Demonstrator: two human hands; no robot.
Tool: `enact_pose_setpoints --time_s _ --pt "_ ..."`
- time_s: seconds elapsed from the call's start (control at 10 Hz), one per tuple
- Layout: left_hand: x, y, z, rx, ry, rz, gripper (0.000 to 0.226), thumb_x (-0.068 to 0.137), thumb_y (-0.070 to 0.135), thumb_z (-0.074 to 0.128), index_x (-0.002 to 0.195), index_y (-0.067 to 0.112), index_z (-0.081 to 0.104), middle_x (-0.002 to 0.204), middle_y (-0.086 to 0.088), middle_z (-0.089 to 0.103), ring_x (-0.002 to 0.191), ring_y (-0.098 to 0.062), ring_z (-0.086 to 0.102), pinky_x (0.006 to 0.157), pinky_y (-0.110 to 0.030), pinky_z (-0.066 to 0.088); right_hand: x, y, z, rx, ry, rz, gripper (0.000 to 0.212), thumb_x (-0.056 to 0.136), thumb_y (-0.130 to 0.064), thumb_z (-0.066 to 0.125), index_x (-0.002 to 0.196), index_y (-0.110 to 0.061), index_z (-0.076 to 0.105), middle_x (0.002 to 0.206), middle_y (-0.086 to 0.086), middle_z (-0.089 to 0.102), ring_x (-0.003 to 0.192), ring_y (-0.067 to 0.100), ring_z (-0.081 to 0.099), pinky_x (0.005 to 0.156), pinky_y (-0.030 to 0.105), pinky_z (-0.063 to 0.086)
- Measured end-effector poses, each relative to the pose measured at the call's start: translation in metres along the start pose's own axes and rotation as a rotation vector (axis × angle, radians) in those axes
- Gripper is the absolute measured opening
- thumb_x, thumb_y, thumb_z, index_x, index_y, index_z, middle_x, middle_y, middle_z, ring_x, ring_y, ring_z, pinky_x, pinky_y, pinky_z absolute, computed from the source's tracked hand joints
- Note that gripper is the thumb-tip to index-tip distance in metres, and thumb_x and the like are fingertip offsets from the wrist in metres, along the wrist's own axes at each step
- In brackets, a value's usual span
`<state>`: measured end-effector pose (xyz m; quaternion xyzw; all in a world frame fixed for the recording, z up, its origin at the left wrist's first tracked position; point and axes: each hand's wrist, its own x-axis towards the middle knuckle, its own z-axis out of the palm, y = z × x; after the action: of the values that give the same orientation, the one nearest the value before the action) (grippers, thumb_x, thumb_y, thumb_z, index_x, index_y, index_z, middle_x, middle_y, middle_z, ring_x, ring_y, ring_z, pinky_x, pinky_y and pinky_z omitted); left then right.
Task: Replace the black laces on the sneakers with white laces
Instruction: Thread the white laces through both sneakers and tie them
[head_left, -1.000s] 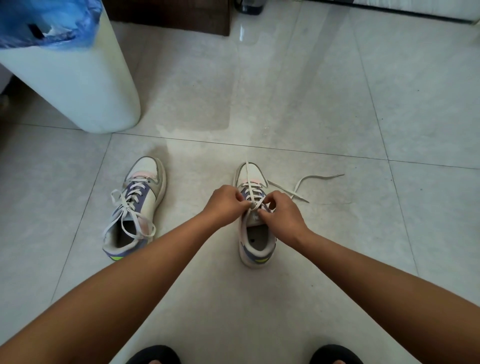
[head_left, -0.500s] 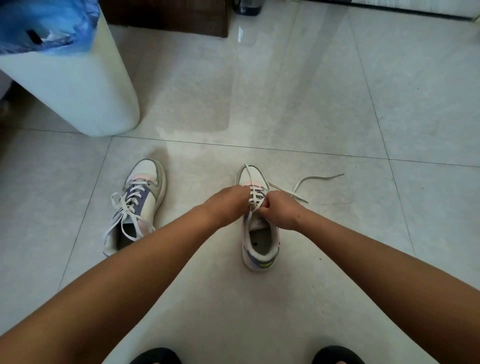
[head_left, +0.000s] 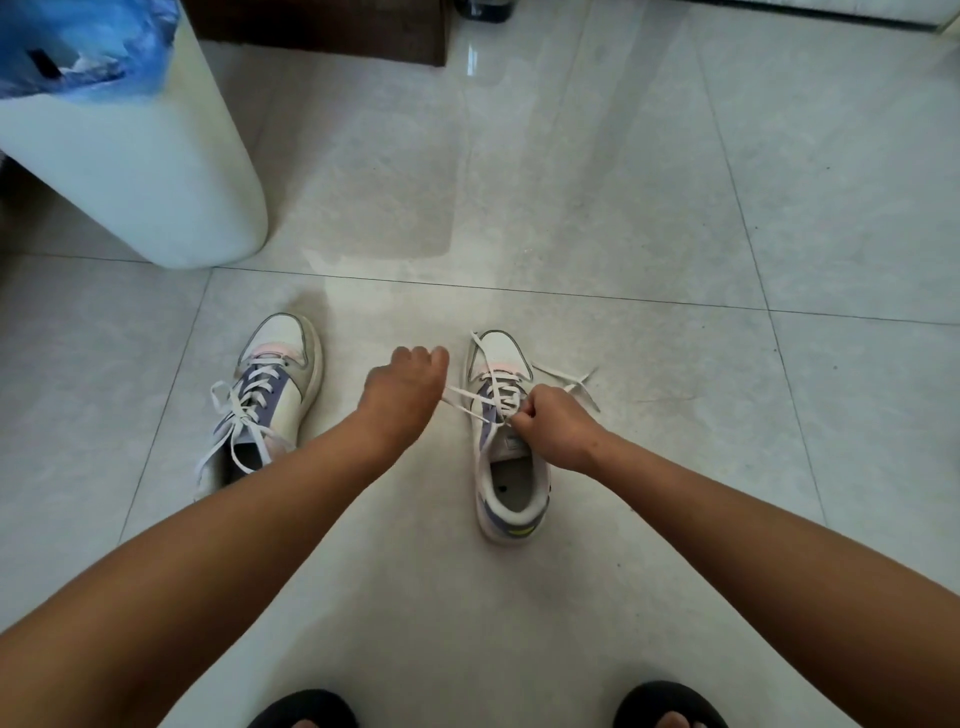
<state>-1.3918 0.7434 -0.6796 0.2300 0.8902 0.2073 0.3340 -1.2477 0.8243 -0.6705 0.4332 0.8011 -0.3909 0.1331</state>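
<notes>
The right sneaker (head_left: 506, 441) stands on the tiled floor (head_left: 649, 260), toe pointing away from the person, with a white lace (head_left: 470, 402) threaded through most of its eyelets. The left hand (head_left: 402, 387), just left of that sneaker, has its grip closed on the lace and draws it out taut sideways. The right hand (head_left: 553, 428) pinches the crossing at the sneaker's tongue. The lace's other end (head_left: 571, 384) lies loose on the floor, right of the toe.

The risk, as I judge it, is uneven ends: a hard pull leftward could drag the loose end back through the eyelets. The light sneaker may also skid on smooth tile. The left sneaker (head_left: 260, 410), well left, already wears white laces, untied.
</notes>
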Motion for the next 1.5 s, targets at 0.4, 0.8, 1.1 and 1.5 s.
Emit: enact_pose_setpoints --time_s 0.4,0.8,1.1,1.5 --pt "0.007 -0.029 -0.017 0.230 -0.056 0.143 0.024 0.099 0.023 0.040 0.093 0.008 0.057 0.081 -0.012 0.061 0.075 -0.032 0.059 0.058 -0.030 0.038 0.002 0.002 0.004 0.030 -0.006 0.051 0.039 0.088 -0.015 0.049 0.052 -0.017 0.033 0.056 0.003 0.033 0.051 0.017 0.031 0.046 0.027 0.023" --pt "0.023 -0.035 -0.034 -0.238 0.011 -0.180 0.035 0.103 0.032 0.029 0.121 0.010 0.050 0.084 -0.017 0.062 0.074 -0.031 0.061 0.061 -0.034 0.047 0.000 0.008 -0.003 0.183 -0.058 0.116 0.038 0.091 -0.011 0.047 0.054 -0.012 0.038 0.056 0.003 0.037 0.056 0.017 0.033 0.055 0.028 0.029" --pt "-0.005 -0.031 -0.012 0.768 -0.060 0.394 0.049 0.094 0.028 0.045 0.138 0.014 0.030 0.132 -0.009 0.044 0.118 -0.030 0.046 0.096 -0.039 0.036 0.001 0.013 -0.010 0.198 -0.100 0.058 0.035 0.097 -0.013 0.044 0.062 -0.014 0.038 0.070 0.013 0.042 0.067 0.021 0.039 0.062 0.032 0.036" --pt "-0.048 -0.006 0.048 0.781 -0.162 0.368 0.023 0.098 0.015 0.038 0.117 0.003 0.040 0.105 -0.012 0.066 0.093 -0.030 0.066 0.061 -0.030 0.037 0.002 0.003 -0.007 -0.118 0.129 0.042 0.024 0.087 -0.011 0.053 0.109 -0.004 0.046 0.101 0.014 0.062 0.089 0.032 0.060 0.060 0.032 0.038"
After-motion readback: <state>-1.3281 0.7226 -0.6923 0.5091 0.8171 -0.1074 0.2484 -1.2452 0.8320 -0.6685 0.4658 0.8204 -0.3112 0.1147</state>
